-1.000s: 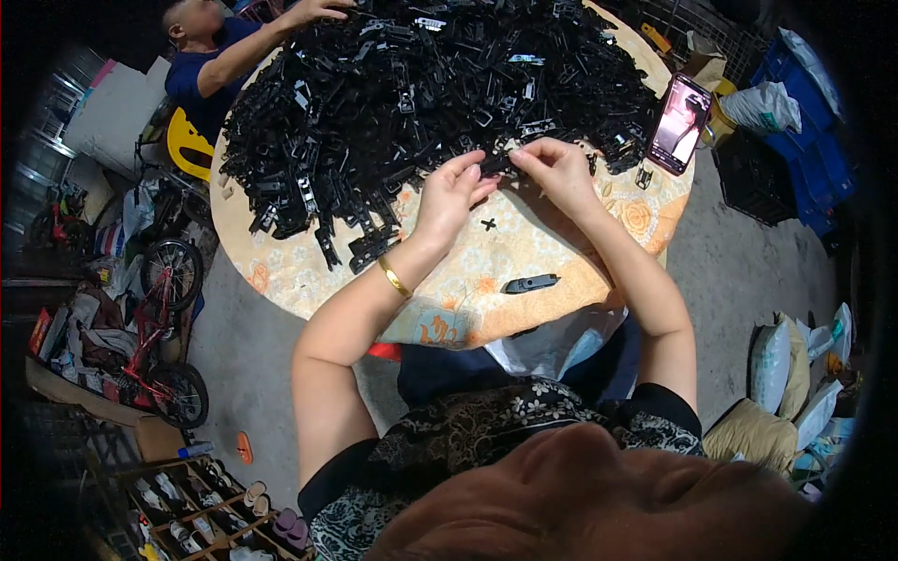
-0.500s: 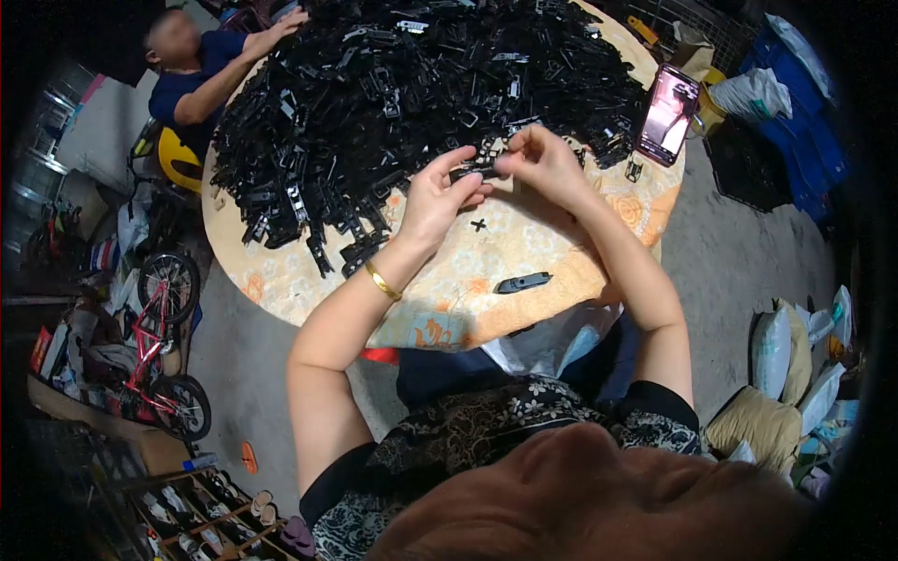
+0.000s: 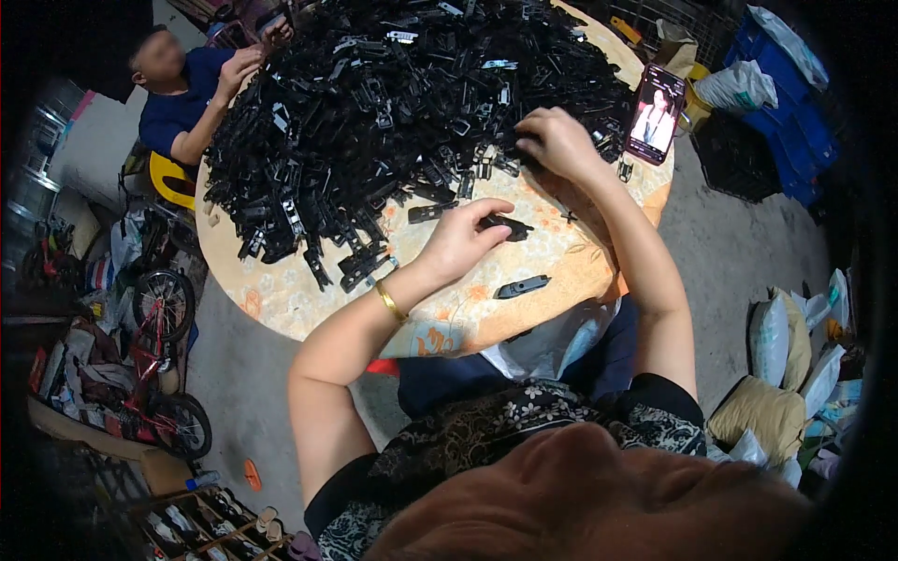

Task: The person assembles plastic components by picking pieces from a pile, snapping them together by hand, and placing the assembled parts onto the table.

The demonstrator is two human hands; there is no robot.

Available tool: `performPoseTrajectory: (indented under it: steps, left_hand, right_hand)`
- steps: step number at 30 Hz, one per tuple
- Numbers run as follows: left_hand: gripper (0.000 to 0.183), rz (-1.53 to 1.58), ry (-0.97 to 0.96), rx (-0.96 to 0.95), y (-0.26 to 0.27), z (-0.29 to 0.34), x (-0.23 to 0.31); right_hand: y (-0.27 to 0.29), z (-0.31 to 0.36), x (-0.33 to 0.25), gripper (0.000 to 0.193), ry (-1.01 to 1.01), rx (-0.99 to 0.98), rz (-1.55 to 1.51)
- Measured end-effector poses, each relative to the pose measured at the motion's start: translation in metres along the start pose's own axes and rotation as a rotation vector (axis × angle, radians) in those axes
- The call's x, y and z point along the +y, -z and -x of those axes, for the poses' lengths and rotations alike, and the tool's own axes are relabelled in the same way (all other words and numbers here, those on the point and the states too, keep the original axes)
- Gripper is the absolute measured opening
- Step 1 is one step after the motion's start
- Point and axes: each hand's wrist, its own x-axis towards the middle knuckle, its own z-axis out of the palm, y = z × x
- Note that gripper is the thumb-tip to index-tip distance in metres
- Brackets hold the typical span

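Parting now, the two bare hands! Half a second ago they worked close together; since then the left hand [image 3: 463,239] has drawn back toward the person, and the right hand [image 3: 563,148] has gone to the near edge of the broad heap of tangled black plastic parts [image 3: 374,122]. So the two-handed handling looks broken off, I'd judge, with the left minding its piece alone. That piece, a slim black plastic part [image 3: 517,227], is over the cream-and-orange floral tablecloth [image 3: 271,299], pinched between left thumb and fingers, its end poking out to the right. And the right? Fingers bent down at the heap; whether they grip anything, I can't tell.

Now the count! One part in the left hand. One long grey-black part [image 3: 522,286], lying alone nearer the person. One dark-framed phone with a lit screen [image 3: 653,117], at the table's right side, showing a different picture now. One gold-coloured bangle [image 3: 388,301] on the left wrist. One heap, its parts too tangled to number. Upper left: one co-worker in a dark blue shirt [image 3: 173,117], two hands near the heap's edge, one yellow chair [image 3: 168,182] close by.
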Motion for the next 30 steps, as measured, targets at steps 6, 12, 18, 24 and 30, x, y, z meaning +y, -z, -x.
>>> performPoseTrajectory:
  steps: [6, 12, 18, 24, 30]
  left_hand:
    - [0.026, -0.161, -0.084, 0.021, -0.002, 0.003, 0.003]
    - [0.025, -0.186, -0.096, 0.005, -0.003, 0.002, -0.001]
    - [0.024, -0.179, -0.067, 0.075, -0.003, -0.001, -0.005]
    - [0.029, 0.411, 0.036, 0.178, 0.012, -0.009, -0.005]
    - [0.032, 0.575, 0.111, 0.351, 0.027, -0.011, 0.008]
  right_hand:
    - [0.011, -0.026, -0.025, 0.020, -0.038, -0.310, 0.102]
    - [0.003, -0.062, -0.019, 0.016, 0.083, 0.356, -0.008]
    - [-0.018, -0.086, -0.048, 0.028, -0.231, 0.112, 0.167]
    - [-0.022, -0.074, -0.014, 0.028, -0.262, 0.086, -0.581]
    - [0.007, -0.022, -0.033, 0.055, -0.222, -0.157, -1.365]
